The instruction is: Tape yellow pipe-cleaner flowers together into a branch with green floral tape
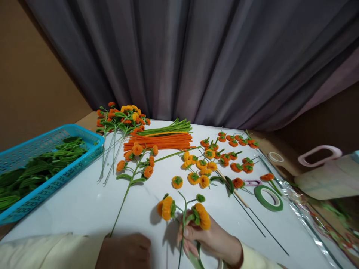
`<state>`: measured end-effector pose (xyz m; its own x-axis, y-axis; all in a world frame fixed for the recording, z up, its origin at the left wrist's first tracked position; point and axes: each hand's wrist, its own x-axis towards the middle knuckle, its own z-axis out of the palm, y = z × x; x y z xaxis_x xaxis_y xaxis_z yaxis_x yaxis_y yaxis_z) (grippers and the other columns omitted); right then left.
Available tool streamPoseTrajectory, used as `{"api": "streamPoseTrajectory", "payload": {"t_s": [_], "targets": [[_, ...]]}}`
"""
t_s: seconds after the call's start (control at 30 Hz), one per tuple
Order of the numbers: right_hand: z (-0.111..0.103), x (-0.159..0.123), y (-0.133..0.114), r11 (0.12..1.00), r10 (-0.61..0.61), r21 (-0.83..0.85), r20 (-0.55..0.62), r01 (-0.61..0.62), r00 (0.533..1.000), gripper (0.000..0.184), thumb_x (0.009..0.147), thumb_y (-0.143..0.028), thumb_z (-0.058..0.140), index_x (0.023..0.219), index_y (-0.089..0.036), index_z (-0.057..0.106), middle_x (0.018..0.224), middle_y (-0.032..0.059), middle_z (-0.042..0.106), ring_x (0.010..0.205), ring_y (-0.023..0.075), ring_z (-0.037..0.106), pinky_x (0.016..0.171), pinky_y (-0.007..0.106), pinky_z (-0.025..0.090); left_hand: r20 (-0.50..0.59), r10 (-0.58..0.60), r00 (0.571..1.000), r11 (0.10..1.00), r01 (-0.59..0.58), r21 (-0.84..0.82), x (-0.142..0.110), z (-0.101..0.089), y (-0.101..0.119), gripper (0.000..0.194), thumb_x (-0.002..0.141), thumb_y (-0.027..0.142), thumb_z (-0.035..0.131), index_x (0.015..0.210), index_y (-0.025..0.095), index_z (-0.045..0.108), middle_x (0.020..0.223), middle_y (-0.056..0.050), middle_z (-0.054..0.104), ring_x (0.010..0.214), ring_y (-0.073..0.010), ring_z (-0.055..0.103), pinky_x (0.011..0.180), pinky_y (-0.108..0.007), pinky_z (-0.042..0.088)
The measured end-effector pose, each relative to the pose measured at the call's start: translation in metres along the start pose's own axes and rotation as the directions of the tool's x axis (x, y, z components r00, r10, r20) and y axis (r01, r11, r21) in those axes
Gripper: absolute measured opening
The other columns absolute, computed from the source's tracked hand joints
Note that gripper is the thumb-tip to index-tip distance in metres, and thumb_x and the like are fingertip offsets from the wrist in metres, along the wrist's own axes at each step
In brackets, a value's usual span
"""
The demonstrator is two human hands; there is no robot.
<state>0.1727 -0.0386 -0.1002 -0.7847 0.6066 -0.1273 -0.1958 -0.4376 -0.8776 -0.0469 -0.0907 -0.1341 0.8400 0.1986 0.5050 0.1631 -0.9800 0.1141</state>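
Head view: blue lattice basket of green leaves beside white counter, gray curtain behind; right hand grips chenille-flower stem; whether left hand holds anything is unclear.

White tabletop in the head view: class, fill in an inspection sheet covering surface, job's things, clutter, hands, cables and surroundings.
Surface: white tabletop, glossy, with parts spread across it.
Job's things: green stem bearing two yellow-orange flowers; loose flower heads; orange strips; blue basket holding leaves.
Clutter: green tape roll and wooden stick at right.
Hands: right hand grips the stem; left hand looks curled, contents hidden.
Cables: nothing seen.
Surroundings: grey curtain behind; pale container with pink handle at right.
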Motion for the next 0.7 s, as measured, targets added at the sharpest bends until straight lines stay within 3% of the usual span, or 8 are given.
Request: {"api": "streamPoseTrajectory", "payload": {"t_s": [0.2,0.7], "targets": [[0.0,0.0,-0.002,1.0,0.03,-0.006,-0.023,-0.03,0.999,0.042,0.07,-0.054,0.071,0.066,-0.011,0.069,0.052,-0.0003,0.059,0.035,0.0045,0.043,0.037,0.016,0.034,-0.128,-0.134,0.983,0.99,0.129,-0.047,0.021,-0.022,-0.003,0.045,0.086,0.015,0.04,0.042,0.019,0.042,0.036,0.002,0.04,0.037,-0.0118,0.027,0.057,-0.027,0.042],[0.0,0.0,-0.004,1.0,0.018,-0.02,-0.023,-0.018,1.0,0.042,0.071,-0.054,0.07,0.065,-0.012,0.068,0.045,-0.0027,0.054,0.038,0.0067,0.045,0.044,0.019,0.039,-0.104,-0.17,0.98,0.982,0.16,-0.1,0.032,-0.028,-0.007,0.038,0.083,0.01,0.042,0.046,0.02,0.041,0.037,0.003,0.044,0.037,-0.0118,0.031,0.055,-0.028,0.041]]}}
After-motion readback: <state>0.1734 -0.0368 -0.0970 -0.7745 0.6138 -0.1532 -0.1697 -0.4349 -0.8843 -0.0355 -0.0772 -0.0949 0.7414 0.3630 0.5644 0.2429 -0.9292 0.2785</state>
